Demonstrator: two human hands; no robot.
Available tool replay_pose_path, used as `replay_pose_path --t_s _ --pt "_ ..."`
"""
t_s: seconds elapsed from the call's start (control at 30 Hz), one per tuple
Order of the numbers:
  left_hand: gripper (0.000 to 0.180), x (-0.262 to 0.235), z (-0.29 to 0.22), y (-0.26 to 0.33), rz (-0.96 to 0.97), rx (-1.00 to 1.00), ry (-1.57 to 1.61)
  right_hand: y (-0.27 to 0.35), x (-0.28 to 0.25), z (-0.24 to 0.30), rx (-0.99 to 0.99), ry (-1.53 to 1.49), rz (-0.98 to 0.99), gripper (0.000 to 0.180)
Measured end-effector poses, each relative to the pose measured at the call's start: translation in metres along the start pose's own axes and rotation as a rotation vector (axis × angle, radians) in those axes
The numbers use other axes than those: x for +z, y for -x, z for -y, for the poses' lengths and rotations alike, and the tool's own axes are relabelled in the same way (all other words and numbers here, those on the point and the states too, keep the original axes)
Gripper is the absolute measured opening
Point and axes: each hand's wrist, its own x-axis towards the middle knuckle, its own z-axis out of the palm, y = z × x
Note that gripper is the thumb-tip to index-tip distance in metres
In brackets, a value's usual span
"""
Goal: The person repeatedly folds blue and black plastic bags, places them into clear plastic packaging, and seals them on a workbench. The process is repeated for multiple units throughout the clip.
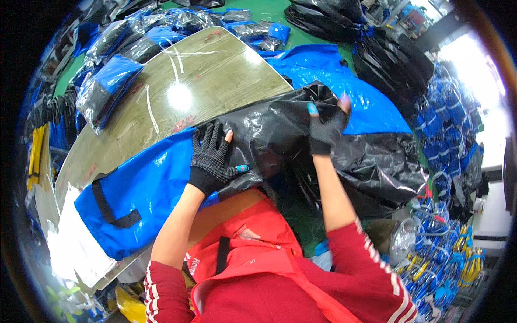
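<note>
A glossy blue-and-black plastic sheet [156, 183] lies folded across the near side of the table, with a black strap sewn on its blue part. My left hand [211, 159], in a black dotted glove with bare fingertips, rests flat on it where blue meets black, fingers spread. Farther right, my right hand [327, 129] wears a similar glove and is slightly blurred. It grips the black part, which bunches up between thumb and fingers; some fingers are hidden. Blue tips show on both thumbs. Beyond the right hand, more blue sheeting [371, 102] hangs past the table's edge.
The shiny brown tabletop [204, 70] carries strips of tape. Packed blue-and-black bundles [110, 89] crowd its far left edge. Black sheets [390, 70] are heaped at the far right. Bundled blue items [447, 129] stack along the right side, above yellow-and-blue ones [468, 258].
</note>
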Motion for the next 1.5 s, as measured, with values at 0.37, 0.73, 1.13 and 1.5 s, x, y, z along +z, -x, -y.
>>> replay_pose_path --t_s 0.37,0.73,1.13,1.5 --pt "0.083 0.031 -0.015 -0.040 -0.003 -0.220 0.087 -0.011 0.015 0.181 -0.358 -0.161 0.750 0.056" --pt "0.061 -0.126 -0.025 0.029 0.301 0.069 0.458 0.050 0.044 0.206 -0.793 0.064 1.125 0.085" --pt "0.067 -0.035 0.049 0.071 -0.008 -0.393 -0.210 0.071 0.063 0.176 -0.558 0.131 1.133 0.059" --pt "0.073 -0.130 0.122 0.271 0.410 -0.884 -0.644 0.113 0.103 0.263 -0.733 0.179 1.298 0.066"
